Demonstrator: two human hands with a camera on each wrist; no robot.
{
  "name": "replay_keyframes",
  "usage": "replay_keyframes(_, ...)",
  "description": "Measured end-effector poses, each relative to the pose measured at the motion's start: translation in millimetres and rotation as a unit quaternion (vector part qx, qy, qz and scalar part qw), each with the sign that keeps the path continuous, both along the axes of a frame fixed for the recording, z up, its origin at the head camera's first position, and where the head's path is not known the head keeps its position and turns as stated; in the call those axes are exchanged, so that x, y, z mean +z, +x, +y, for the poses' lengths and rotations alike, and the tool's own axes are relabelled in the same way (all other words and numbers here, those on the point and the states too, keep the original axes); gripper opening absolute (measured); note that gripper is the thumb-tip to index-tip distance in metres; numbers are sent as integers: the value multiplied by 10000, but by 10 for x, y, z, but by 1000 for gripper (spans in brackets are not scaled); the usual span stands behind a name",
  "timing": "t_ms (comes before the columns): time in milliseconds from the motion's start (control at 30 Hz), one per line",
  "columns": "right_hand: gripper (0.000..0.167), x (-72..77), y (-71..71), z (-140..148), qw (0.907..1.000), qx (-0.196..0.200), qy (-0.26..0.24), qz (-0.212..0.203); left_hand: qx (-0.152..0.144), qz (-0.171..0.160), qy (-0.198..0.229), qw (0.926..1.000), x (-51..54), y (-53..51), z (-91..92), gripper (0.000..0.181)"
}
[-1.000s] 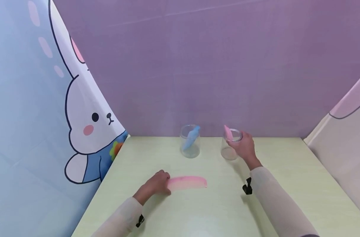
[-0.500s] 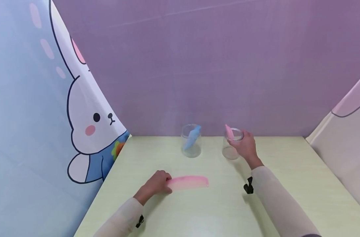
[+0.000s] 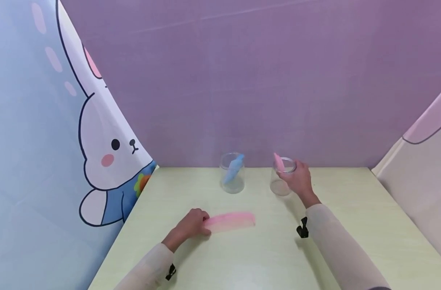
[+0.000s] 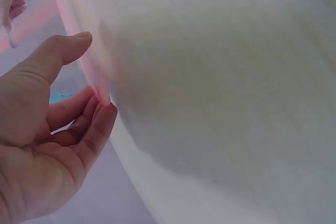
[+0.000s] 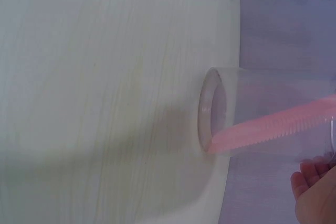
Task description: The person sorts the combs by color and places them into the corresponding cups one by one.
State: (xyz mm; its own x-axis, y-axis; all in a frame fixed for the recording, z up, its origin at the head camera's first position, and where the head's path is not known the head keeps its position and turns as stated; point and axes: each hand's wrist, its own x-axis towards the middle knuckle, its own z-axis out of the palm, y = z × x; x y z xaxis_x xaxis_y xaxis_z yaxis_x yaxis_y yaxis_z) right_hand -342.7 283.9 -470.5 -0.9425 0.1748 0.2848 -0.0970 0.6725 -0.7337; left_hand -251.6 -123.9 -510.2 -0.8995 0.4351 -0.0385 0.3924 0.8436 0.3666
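My left hand (image 3: 192, 224) holds the left end of a pink comb (image 3: 231, 220) at the front middle of the table. In the left wrist view the fingertips (image 4: 105, 116) touch the comb's end, and the thumb lies alongside its edge. My right hand (image 3: 298, 178) grips the rim of a clear cup (image 3: 279, 188) near the back edge. A second pink comb (image 5: 273, 127) leans inside that cup, its teeth showing in the right wrist view. Left of it stands another clear cup (image 3: 232, 187), with a slanted blue object (image 3: 234, 168) in it whose kind I cannot tell.
The pale table (image 3: 242, 262) ends at a purple cloth (image 3: 242, 80) right behind the cups. A blue curtain with a rabbit print (image 3: 100, 149) hangs at the left, and a white and pink cloth (image 3: 423, 173) hangs at the right.
The comb in my left hand has turned slightly, its right end now higher in the head view. My right hand stays on the cup's rim, and both cups stand as before.
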Motion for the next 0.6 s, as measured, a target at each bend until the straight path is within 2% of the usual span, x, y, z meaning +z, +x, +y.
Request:
replay_keyframes(300, 74, -10, -10, 11, 10000, -13, -13, 30, -56, 301, 348, 9989, 131, -65, 58, 24)
replay_keyframes(500, 72, -18, -8, 9, 9999, -36, 12, 112, -120, 608, 489, 9969, 203, -117, 119, 23)
replay_keyframes(600, 72, -17, -7, 3, 9999, -20, -16, 115, -74, 639, 624, 9960, 247, -138, 159, 24)
